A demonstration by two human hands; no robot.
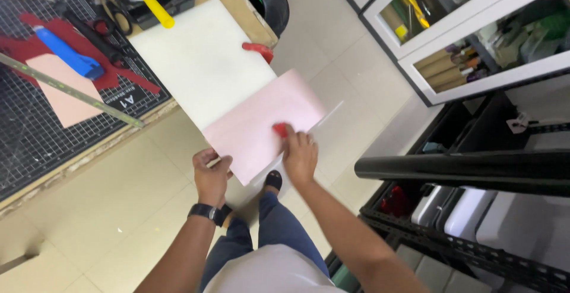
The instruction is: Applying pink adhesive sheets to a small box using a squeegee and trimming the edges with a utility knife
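Pink sheet (261,124): pale pink, rectangular, hangs off the near edge of white board (202,61), half over floor; long axis runs diag, lower-left to upper-right.
L hand (211,174): at sheet's lower-left corner, fingers curled, pinching the edge; black watch (209,212) on wrist.
R hand (300,156): on sheet's lower-right part, fingers closed round small red tool (280,130), tool tip pressed on sheet surface.
Key relation: sheet lies fwd/up from both hands; R hand rests on it, L only at the corner; R is nearer sheet centre. Thin clear strip or film edge shows right of sheet, can't tell what it is.
White board: lies on bench, corner toward person, sheet overlaps its near-right edge.
Around: red clamp-like item (258,51) at board's right edge; yellow handle (155,7) at board's far corner; black cutting mat (35,121) on left w/ blue knife (68,52), steel ruler (71,91), black scissors (110,26), red + peach scraps.
In the way: nothing betw hands and sheet; black roll (463,171) on rack sits near R elbow, well apart from sheet.
Floor: pale tiles (356,43), person's shoe under sheet.
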